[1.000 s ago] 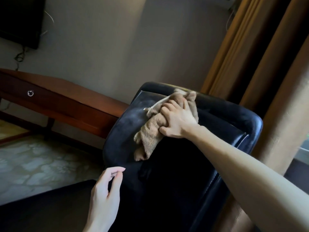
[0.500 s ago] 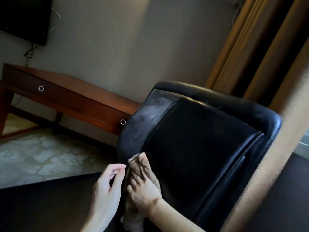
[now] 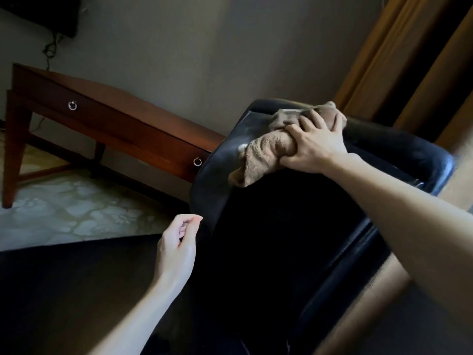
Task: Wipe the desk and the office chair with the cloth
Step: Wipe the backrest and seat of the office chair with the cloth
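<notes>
I am pressing the cloth (image 3: 263,156) against the top of the office chair (image 3: 281,239) with my right hand (image 3: 316,147), my fingers clenching around the bunched tan fabric so that one wad is sticking out toward the upper rim of the backrest and a longer fold is hanging down and to the left over the black leather. The cloth is lying at the upper left part of the backrest, close to its rounded top edge, and the leather just beside it is showing a pale, hazy sheen while the middle of the backrest is sitting in deep shadow. My right forearm is reaching across the chair from the lower right. My left hand (image 3: 178,247) is hovering just beside the left edge of the backrest, lower down, its fingers loosely curling with the thumb and forefinger nearly meeting, gripping nothing; I cannot tell whether the fingertips are actually touching the leather. The desk (image 3: 107,119) is standing behind the chair against the wall (image 3: 204,47), its reddish wood front carrying two small ring pulls, one of them (image 3: 197,161) showing just beside the chair's left edge. A patterned pale floor (image 3: 64,211) is spreading under the desk, a dark screen (image 3: 51,14) is hanging on the wall at upper left, and brown curtains (image 3: 409,60) are falling at the right.
</notes>
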`<state>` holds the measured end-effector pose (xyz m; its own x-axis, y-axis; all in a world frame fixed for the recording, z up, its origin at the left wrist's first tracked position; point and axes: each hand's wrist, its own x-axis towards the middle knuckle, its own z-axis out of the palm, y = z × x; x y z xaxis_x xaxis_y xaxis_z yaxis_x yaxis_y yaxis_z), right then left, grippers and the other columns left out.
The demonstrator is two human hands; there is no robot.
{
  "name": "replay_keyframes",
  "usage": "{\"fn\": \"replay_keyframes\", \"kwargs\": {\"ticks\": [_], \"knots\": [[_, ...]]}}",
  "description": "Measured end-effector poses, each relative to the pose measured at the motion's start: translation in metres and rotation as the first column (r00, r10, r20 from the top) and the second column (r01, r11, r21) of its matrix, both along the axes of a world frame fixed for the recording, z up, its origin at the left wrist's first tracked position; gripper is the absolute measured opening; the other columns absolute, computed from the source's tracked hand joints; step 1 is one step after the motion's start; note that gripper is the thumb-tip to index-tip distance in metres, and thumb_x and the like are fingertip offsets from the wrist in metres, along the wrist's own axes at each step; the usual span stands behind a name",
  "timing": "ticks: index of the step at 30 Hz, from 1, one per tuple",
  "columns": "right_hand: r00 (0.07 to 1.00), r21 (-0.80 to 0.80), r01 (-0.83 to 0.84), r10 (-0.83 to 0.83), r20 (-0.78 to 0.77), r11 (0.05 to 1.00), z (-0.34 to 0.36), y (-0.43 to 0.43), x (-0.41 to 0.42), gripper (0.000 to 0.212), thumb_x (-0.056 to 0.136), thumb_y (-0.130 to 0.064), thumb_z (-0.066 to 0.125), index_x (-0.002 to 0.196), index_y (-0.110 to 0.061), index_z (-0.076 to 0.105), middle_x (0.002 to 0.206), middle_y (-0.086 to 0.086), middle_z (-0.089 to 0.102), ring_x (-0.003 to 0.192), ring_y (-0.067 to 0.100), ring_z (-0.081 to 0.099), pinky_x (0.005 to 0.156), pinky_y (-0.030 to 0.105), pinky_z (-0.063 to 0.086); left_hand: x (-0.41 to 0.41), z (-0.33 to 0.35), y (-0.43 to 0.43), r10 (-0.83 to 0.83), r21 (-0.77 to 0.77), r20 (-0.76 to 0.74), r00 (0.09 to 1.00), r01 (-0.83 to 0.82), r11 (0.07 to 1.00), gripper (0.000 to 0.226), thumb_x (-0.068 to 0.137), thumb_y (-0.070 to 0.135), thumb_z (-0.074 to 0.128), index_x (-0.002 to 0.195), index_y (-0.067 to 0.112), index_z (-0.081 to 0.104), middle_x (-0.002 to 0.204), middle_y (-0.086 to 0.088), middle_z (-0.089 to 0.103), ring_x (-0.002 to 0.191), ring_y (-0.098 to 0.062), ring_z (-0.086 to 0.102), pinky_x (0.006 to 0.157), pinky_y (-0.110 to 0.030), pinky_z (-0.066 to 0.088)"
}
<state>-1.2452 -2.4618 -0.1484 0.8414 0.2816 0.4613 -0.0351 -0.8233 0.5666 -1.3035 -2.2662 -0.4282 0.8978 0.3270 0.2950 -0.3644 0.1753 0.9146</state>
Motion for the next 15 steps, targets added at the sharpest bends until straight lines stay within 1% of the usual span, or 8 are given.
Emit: {"fn": "replay_keyframes", "kwargs": {"ticks": [1,2,4,5,8,10,13,15], "knots": [[0.997,-0.057,0.054,-0.058,-0.053,0.997,-0.008,0.004,-0.001,0.086,0.066,-0.077,0.039,0.139,-0.033,0.051,0.150,0.005,0.046,0.149,0.033,0.025,0.116,0.077,0.007,0.001,-0.003,0.003,0.010,-0.009,-0.011,1.000,-0.010,1.000,0.021,0.105,0.026,0.055,0.099,0.033,0.074,0.099,0.025,0.072,0.097,0.010,0.063,0.077,-0.012,0.043],[1.000,-0.087,0.019,-0.021,-0.019,0.996,-0.024,0.005,0.004,0.083,0.067,-0.076,0.038,0.137,-0.034,0.052,0.150,0.005,0.046,0.149,0.034,0.025,0.116,0.078,0.003,0.002,-0.006,0.005,0.020,-0.018,-0.026,0.999,-0.021,1.000,0.021,0.105,0.028,0.056,0.097,0.034,0.074,0.097,0.024,0.072,0.095,0.011,0.063,0.077,-0.014,0.042],[0.996,-0.106,-0.033,0.023,-0.090,0.994,-0.058,0.016,0.013,0.075,0.070,-0.073,0.042,0.133,-0.033,0.055,0.149,0.005,0.046,0.148,0.037,0.027,0.117,0.077,-0.001,0.004,-0.012,0.010,0.025,-0.022,-0.057,0.998,-0.026,0.999,0.021,0.099,0.040,0.054,0.093,0.037,0.074,0.095,0.023,0.072,0.093,0.011,0.062,0.076,-0.016,0.041],[0.992,-0.074,-0.027,0.017,-0.122,0.997,-0.070,0.024,0.014,0.072,0.072,-0.071,0.046,0.133,-0.033,0.054,0.149,0.006,0.045,0.148,0.037,0.027,0.118,0.075,-0.001,0.005,-0.015,0.011,0.017,-0.021,-0.066,0.998,-0.019,1.000,0.025,0.093,0.049,0.050,0.092,0.039,0.074,0.095,0.023,0.072,0.094,0.011,0.062,0.077,-0.017,0.041],[0.988,-0.026,-0.131,0.128,-0.086,0.991,-0.103,0.031,0.026,0.068,0.074,-0.066,0.055,0.134,-0.033,0.054,0.149,0.006,0.044,0.148,0.036,0.027,0.118,0.067,-0.002,0.006,-0.027,0.013,-0.004,-0.002,-0.063,0.998,0.004,1.000,0.043,0.080,0.065,0.041,0.094,0.041,0.074,0.098,0.020,0.074,0.098,0.006,0.065,0.081,-0.020,0.042],[0.982,-0.033,-0.156,0.151,-0.114,0.987,-0.126,0.038,0.023,0.065,0.074,-0.063,0.056,0.131,-0.033,0.054,0.148,0.005,0.045,0.146,0.035,0.028,0.116,0.065,-0.006,0.006,-0.035,0.012,-0.010,-0.008,-0.087,0.996,0.010,1.000,0.046,0.079,0.067,0.039,0.094,0.041,0.074,0.099,0.017,0.075,0.101,-0.001,0.066,0.087,-0.025,0.046],[0.969,-0.088,-0.193,0.176,-0.176,0.977,-0.167,0.047,0.007,0.060,0.074,-0.052,0.058,0.129,-0.027,0.056,0.145,0.007,0.047,0.145,0.039,0.030,0.120,0.069,-0.006,0.006,-0.045,0.009,-0.008,-0.037,-0.099,0.995,0.005,0.999,0.046,0.079,0.067,0.039,0.089,0.040,0.075,0.098,0.013,0.076,0.103,-0.008,0.068,0.096,-0.035,0.050],[0.957,-0.141,-0.209,0.173,-0.232,0.968,-0.196,0.052,-0.002,0.060,0.078,-0.045,0.057,0.134,-0.022,0.055,0.150,0.013,0.044,0.150,0.043,0.023,0.119,0.072,-0.010,0.004,-0.048,0.008,-0.007,-0.048,-0.083,0.997,0.003,0.999,0.049,0.081,0.067,0.039,0.088,0.035,0.076,0.097,0.012,0.077,0.102,-0.010,0.069,0.098,-0.038,0.050]]}}
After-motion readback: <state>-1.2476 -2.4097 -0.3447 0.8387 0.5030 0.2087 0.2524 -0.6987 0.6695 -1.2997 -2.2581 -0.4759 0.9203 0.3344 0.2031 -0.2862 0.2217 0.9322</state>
